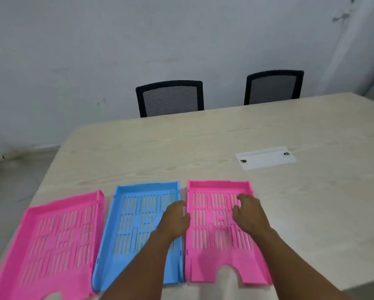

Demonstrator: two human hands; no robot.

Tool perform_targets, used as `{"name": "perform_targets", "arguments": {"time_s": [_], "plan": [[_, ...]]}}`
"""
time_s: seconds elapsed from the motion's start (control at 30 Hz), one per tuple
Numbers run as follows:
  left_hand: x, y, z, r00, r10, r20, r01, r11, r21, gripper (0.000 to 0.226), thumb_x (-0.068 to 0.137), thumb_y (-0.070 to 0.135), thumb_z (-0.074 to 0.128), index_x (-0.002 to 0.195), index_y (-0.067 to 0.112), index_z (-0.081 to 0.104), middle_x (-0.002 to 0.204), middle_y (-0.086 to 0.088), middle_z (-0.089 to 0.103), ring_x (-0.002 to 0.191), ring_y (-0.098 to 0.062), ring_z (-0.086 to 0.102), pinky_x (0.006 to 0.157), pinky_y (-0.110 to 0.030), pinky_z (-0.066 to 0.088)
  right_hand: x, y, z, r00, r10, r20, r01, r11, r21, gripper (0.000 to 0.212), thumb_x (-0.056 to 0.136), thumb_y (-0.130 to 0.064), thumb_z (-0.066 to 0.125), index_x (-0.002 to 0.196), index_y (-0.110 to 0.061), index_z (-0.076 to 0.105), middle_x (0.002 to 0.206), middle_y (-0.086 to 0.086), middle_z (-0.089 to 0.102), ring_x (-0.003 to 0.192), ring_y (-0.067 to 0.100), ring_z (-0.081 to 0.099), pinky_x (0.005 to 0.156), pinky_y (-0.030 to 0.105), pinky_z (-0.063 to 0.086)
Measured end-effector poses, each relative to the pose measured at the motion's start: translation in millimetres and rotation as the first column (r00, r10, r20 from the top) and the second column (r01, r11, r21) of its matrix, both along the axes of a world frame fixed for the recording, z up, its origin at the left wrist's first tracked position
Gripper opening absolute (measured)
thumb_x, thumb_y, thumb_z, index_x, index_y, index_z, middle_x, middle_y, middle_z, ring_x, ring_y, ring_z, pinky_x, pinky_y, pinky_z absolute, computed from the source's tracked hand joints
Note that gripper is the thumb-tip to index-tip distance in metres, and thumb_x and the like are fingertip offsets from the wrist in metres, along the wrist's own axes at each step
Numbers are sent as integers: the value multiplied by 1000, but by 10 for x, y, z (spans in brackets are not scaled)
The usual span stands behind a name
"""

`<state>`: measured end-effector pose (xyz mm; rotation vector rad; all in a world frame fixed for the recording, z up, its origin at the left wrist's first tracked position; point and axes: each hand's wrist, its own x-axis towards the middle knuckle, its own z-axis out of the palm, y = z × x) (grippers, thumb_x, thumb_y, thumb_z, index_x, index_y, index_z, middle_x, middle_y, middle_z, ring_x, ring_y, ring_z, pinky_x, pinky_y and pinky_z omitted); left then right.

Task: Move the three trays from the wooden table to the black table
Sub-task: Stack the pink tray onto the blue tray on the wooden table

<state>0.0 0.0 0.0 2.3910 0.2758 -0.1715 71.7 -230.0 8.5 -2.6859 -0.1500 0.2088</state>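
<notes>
— Position of the right pink tray [219, 228]?
— On the wooden desk [181, 148], long axis twelve to six. Left grip [175, 219] at its nine o'clock edge, right grip [250, 215] over its three o'clock side; both spread, holding nothing.

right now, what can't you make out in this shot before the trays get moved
Head view only:
- Black table: out of frame.
- Left pink tray: near corner cut by the bottom edge.
- Blue tray: near right part hidden by the left forearm.
- Left hand, right hand: blurred over the right pink tray; grip unclear.
</notes>
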Motion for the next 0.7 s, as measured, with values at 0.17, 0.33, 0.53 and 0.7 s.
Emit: {"name": "perform_targets", "arguments": {"time_s": [0.17, 0.33, 0.53, 0.7], "plan": [[-100, -165, -243, 987, 20, -160, -28, 998, -47, 61, 99, 24, 49, 153, 7, 27, 160, -14, 31, 148, -27, 27, 122, -36, 22, -287, -228, -247, 993, -93, -78, 88, 994, -58, 50, 88, -15, 55, 137, -7, 52, 138, 16, 51, 125, 38, 44, 100, 45, 45], [-121, -309, -315, 985, 18, -169, -28, 998, -53, 64, 100, 21, 48, 155, 5, 21, 163, -13, 24, 151, -27, 21, 122, -35, 17, -421, -374, -439, 988, -136, -74, 133, 990, -39, 52, 88, -12, 56, 140, -9, 46, 137, 17, 49, 123, 36, 46, 98, 47, 47], [-161, -391, -485, 986, 50, -160, -67, 993, -98, 67, 95, 14, 50, 155, 11, 20, 156, -10, 34, 143, -28, 35, 119, -44, 33, -465, -423, -501, 946, -285, -153, 300, 950, 88, 61, 87, -1, 57, 144, -4, 36, 134, 21, 46, 119, 42, 47, 94, 52, 48], [-89, -326, -450, 974, 96, -203, -115, 990, -84, 63, 88, -11, 43, 148, 8, 36, 100, -14, 65, 74, -16, 64, 58, -21, 56, -466, -518, -556, 925, -369, -87, 376, 923, 87, 44, 80, 5, 60, 123, 0, 55, 111, 18, 58, 100, 37, 51, 81, 42, 45]]}}
